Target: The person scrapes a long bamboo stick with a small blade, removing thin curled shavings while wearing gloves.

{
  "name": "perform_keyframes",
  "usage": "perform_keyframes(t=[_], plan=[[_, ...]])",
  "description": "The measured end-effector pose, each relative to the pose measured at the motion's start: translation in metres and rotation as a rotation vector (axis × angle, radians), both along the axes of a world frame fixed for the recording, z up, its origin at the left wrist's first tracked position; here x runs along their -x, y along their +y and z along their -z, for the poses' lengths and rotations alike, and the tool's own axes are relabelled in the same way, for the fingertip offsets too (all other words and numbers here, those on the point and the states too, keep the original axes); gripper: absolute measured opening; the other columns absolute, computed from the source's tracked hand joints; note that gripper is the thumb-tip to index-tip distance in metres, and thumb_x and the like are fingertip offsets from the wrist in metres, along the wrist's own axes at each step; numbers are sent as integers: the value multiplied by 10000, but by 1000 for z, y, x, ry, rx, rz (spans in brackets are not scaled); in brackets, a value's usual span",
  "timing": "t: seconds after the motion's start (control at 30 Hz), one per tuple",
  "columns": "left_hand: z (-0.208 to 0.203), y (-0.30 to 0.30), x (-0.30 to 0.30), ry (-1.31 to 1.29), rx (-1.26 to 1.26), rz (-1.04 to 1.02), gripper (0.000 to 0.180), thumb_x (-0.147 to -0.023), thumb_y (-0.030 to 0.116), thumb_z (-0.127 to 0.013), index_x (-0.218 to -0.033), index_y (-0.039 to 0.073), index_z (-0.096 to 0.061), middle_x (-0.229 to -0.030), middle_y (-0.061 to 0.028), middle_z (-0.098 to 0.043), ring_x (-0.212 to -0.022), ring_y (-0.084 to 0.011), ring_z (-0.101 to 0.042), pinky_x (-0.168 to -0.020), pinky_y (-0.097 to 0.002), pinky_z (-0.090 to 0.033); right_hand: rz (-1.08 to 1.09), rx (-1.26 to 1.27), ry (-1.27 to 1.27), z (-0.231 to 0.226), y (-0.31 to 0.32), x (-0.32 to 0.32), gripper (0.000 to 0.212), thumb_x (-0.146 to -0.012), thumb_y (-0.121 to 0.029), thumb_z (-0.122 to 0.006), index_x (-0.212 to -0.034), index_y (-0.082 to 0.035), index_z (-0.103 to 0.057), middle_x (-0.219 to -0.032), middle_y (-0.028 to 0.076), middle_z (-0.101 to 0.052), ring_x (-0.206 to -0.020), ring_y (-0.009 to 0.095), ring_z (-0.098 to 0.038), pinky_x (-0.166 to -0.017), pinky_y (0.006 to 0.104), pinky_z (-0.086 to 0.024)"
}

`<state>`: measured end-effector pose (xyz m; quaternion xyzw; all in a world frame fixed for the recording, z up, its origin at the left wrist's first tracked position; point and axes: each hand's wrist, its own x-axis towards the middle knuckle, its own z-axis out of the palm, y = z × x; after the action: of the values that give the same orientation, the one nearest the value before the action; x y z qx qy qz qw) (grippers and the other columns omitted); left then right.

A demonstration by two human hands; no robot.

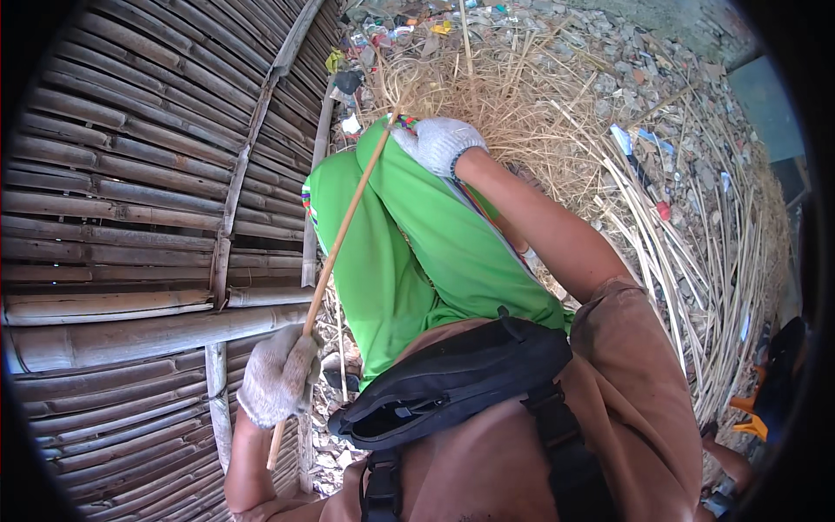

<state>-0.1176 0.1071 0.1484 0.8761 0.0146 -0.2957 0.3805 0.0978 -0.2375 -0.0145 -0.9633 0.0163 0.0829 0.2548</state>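
A long, thin bamboo stick [351,209] slants from the lower left up to my knee. My left hand [278,376], in a whitish knitted glove, is wrapped round its lower part, and the tail end sticks out below the fist. At the stick's far end, my right hand [442,144] rests over the knee of my green shorts [461,235] in a similar glove. Its fingers are curled right beside the stick's tip; what they hold, if anything, is hidden. Pale fibres and shavings [513,113] lie on the ground just beyond that hand.
A bamboo slat wall or platform [130,183] runs close along my left. Long split bamboo strips [670,252] lie heaped at right. Rubble and litter [609,61] cover the ground ahead. A black bag [452,378] sits across my waist. Part of another person [729,461] shows at lower right.
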Motion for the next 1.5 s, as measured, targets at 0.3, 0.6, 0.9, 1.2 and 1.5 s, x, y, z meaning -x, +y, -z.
perform_keyframes(t=[0.3, 0.6, 0.9, 1.2, 1.5], plan=[[-6, 14, 29, 10, -10, 13, 309, -1142, 237, -474, -1082, 4, -669, -660, -25, -619, -443, -109, -566, -425, -270, -448, 3, 7, 15, -1, -5, 5, 824, -1070, -727, -302, -1222, -91, -804, -1249, 256, -767, -1166, 453, -740, -1036, 580, -565], [78, -71, -134, 22, 277, -19, 306, -1098, 301, -564, -1056, 21, -681, -709, -9, -600, -419, -111, -492, -373, -278, -395, -35, 24, -31, -3, 4, 3, 765, -1065, -678, -364, -1202, -68, -804, -1212, 256, -775, -1116, 457, -753, -1005, 580, -575], [84, -102, -172, -42, 111, 97, 323, -1103, 321, -545, -1048, 34, -683, -744, -32, -630, -464, -131, -549, -408, -300, -452, -4, 35, 4, 0, 0, 2, 819, -1073, -714, -332, -1195, -62, -812, -1211, 277, -771, -1140, 454, -751, -1019, 587, -572], [71, -31, -92, -138, 105, 134, 316, -1126, 294, -533, -1096, 8, -662, -699, -36, -609, -444, -122, -540, -398, -298, -438, -19, 25, 16, -4, 1, 1, 875, -1077, -735, -288, -1190, -44, -813, -1222, 270, -770, -1144, 464, -746, -1027, 577, -569], [-15, 13, 32, 45, 6, -63, 318, -1122, 264, -531, -1102, -23, -665, -643, -15, -575, -424, -91, -503, -384, -279, -399, 11, 8, -18, -1, 2, 3, 824, -1082, -705, -309, -1236, -62, -800, -1268, 254, -764, -1169, 450, -740, -1039, 573, -563]])
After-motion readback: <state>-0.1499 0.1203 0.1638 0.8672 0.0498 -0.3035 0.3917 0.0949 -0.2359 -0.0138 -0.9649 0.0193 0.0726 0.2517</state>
